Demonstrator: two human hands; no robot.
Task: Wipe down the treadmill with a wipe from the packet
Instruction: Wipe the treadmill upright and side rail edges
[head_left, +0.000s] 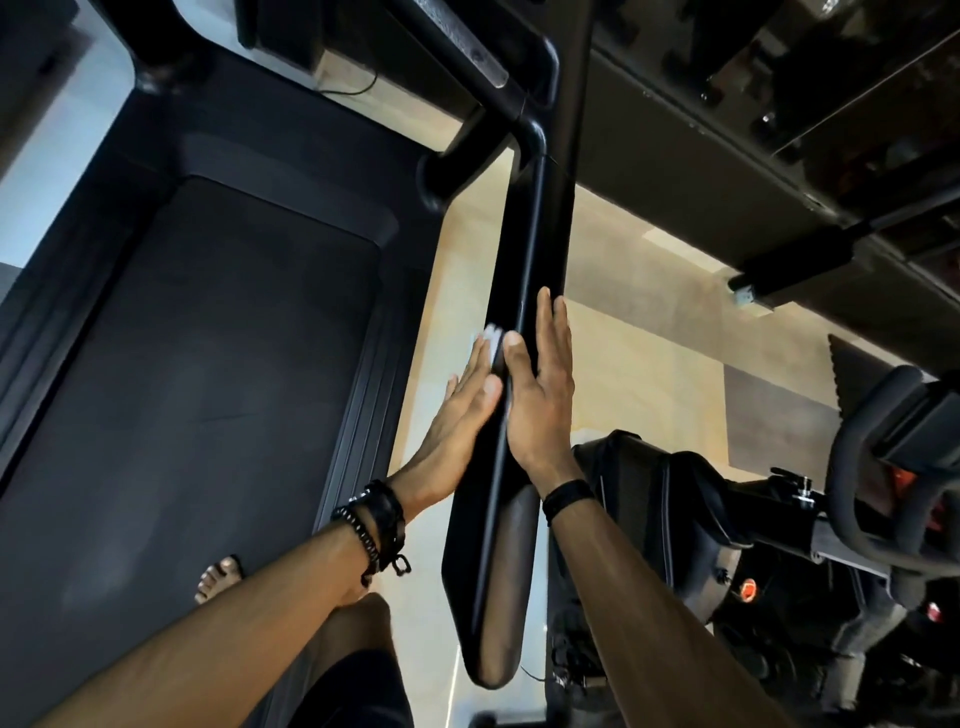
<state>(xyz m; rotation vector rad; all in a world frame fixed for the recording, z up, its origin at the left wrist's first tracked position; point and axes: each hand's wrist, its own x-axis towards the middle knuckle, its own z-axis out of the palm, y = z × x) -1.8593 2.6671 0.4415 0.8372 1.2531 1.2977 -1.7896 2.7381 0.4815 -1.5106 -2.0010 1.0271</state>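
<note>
The black treadmill's right side handrail (540, 244) runs from the console frame down toward me. My left hand (460, 410) lies flat against the rail's left face with straight fingers, pressing a white wipe (487, 338) that shows just beyond its fingertips. My right hand (540, 389) lies flat on the rail's right face, thumb on the top edge. The dark running belt (208, 364) stretches out to the left below. The wipe packet is not in view.
My bare foot (221, 577) stands on the belt at the lower left. An exercise bike (779, 561) stands close on the right. A dark cabinet or bench (727, 145) fills the upper right. Pale tiled floor (639, 374) shows between the machines.
</note>
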